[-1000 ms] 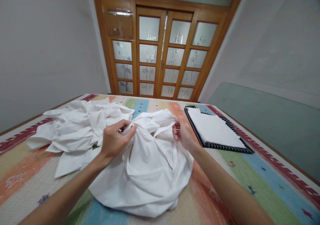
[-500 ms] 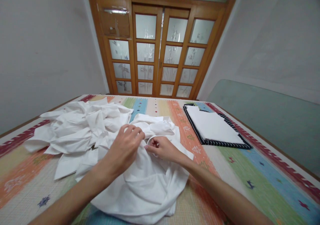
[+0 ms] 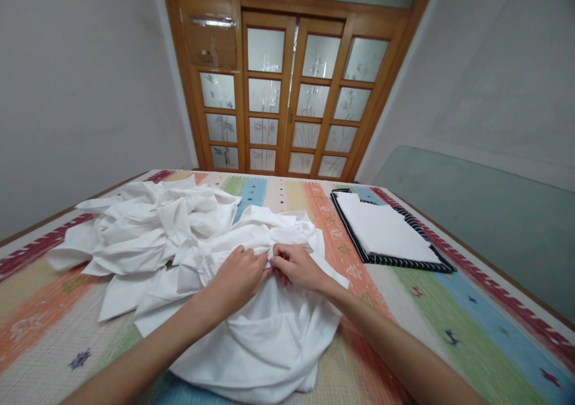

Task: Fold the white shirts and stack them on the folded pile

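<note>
A crumpled white garment, which looks like a shirt (image 3: 265,345), lies in a loose heap at the near middle of the table. My left hand (image 3: 242,273) pinches its fabric near the upper part of the heap. Right beside it, my right hand (image 3: 294,265) has its fingers closed on the same cloth, the two sets of fingertips almost meeting. What exactly sits between the fingertips is too small to make out. Another bunched pile of white cloth (image 3: 148,219) lies to the left, against the shirt.
On the right lies a folded black-and-white striped cloth (image 3: 406,263) with white sheet-like pieces (image 3: 386,228) on top. A colourful striped tablecloth (image 3: 431,309) covers the table. A pale green panel (image 3: 476,207) stands along the right side, and wood-framed glass doors (image 3: 287,93) at the back.
My left hand has moved down and slightly right, closer to the right hand. The curved white edge that stood up between the hands now lies lower, in their fingers.
</note>
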`<move>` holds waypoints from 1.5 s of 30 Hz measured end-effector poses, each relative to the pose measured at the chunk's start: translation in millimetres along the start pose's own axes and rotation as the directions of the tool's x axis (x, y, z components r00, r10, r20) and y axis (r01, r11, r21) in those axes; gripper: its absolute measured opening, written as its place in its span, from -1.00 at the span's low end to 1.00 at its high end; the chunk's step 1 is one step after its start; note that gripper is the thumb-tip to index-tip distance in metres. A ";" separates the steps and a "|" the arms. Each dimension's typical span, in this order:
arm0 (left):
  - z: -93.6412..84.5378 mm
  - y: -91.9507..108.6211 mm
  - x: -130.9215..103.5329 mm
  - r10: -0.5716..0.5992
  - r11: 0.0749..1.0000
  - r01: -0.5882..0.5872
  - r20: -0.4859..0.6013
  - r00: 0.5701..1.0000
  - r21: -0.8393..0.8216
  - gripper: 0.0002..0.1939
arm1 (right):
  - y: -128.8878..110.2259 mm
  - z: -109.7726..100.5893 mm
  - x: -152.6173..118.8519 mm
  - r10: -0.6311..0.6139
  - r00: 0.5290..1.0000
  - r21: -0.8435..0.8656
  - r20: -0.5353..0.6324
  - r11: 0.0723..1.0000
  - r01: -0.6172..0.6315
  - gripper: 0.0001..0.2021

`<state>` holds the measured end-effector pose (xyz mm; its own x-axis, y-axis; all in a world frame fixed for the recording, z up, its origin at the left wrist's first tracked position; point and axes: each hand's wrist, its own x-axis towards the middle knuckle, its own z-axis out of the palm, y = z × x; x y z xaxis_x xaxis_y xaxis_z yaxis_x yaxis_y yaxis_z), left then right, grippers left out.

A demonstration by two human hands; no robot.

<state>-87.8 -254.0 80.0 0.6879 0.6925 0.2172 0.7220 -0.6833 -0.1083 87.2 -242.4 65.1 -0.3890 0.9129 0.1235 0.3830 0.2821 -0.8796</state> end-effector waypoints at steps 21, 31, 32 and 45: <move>9.9 -11.4 5.6 -0.148 0.599 0.106 0.020 0.989 -0.794 -0.64 | 8.1 -7.8 6.0 0.128 0.981 0.298 0.148 0.940 -0.168 -0.78; 17.9 -6.7 4.6 -0.109 0.612 0.082 0.019 0.994 -0.786 -0.66 | 17.3 -1.9 5.6 0.142 0.968 0.374 0.207 0.903 -0.213 -0.77; 19.6 -6.5 4.3 -0.108 0.614 0.081 0.018 0.994 -0.785 -0.66 | 19.3 -0.7 5.5 0.148 0.968 0.369 0.205 0.904 -0.216 -0.77; 45.0 -0.8 -3.9 -0.199 0.542 0.120 0.011 0.980 -0.832 -0.60 | 36.4 15.6 1.6 0.032 0.997 0.039 0.064 0.999 -0.034 -0.86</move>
<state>-87.7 -245.8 35.5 0.5308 0.8174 0.2238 0.4127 -0.4800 0.7741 87.4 -235.2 26.2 -0.4295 0.9007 0.0659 0.3634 0.2392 -0.9004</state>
